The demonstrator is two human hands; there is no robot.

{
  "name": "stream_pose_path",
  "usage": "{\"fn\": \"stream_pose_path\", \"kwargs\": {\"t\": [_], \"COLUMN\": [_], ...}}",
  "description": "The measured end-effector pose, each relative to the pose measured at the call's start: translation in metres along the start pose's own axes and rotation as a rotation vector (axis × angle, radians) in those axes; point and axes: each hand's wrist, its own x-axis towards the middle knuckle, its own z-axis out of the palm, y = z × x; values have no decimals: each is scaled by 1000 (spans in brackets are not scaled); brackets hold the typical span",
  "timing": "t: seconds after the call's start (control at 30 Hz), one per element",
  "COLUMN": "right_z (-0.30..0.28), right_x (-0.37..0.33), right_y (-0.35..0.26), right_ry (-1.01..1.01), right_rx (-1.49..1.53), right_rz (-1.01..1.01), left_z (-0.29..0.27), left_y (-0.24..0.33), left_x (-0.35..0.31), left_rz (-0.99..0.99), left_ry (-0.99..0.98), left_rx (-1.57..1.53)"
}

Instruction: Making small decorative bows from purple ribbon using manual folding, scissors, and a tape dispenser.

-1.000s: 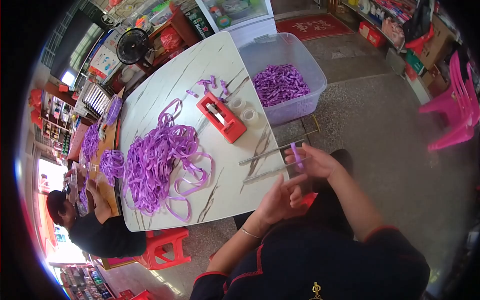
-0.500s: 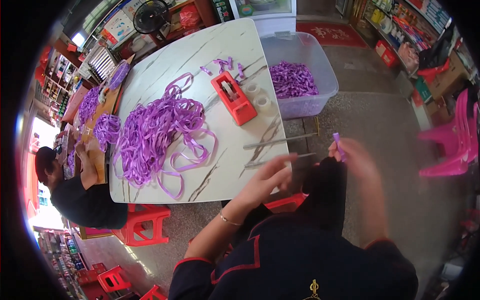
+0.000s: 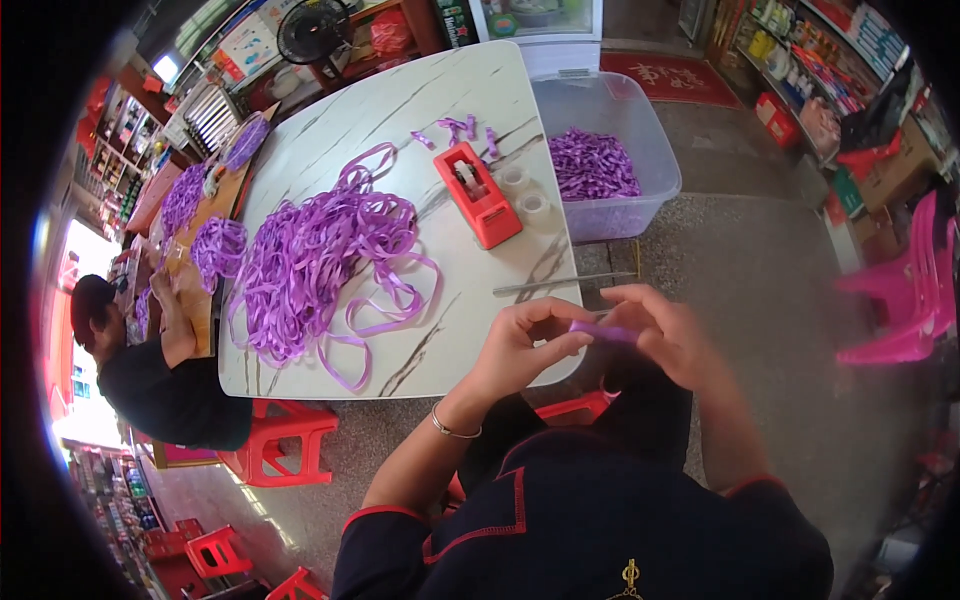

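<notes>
A short, folded piece of purple ribbon spans the gap between my hands, just past the table's right edge. My left hand pinches its left end between thumb and fingers. At its other end, my right hand has closed its fingers, slightly blurred. Just beyond my hands, a thin metal rod lies across the table edge and sticks out over it. A large tangled heap of purple ribbon covers the table's left part. Farther up stands a red tape dispenser, with clear tape rolls beside it.
Several small folded ribbon pieces lie behind the dispenser on the marbled white table. A clear plastic bin of purple pieces stands right of the table. At left, a co-worker sits with more ribbon bundles. Pink chairs stand at right.
My right hand has come left with the ribbon piece, turning it from upright to level. My left hand, empty before, has taken its left end.
</notes>
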Motion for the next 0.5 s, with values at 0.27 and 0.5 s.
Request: {"fn": "stream_pose_path", "kwargs": {"t": [0.27, 0.5], "right_z": [31, 78], "right_x": [12, 11], "right_y": [17, 66], "right_ry": [46, 16], "right_rx": [-10, 134], "right_rz": [32, 183], "left_z": [-27, -117], "left_y": [-3, 33], "left_x": [-16, 49], "left_rz": [5, 258], "left_ry": [86, 394], "left_rx": [-108, 275]}}
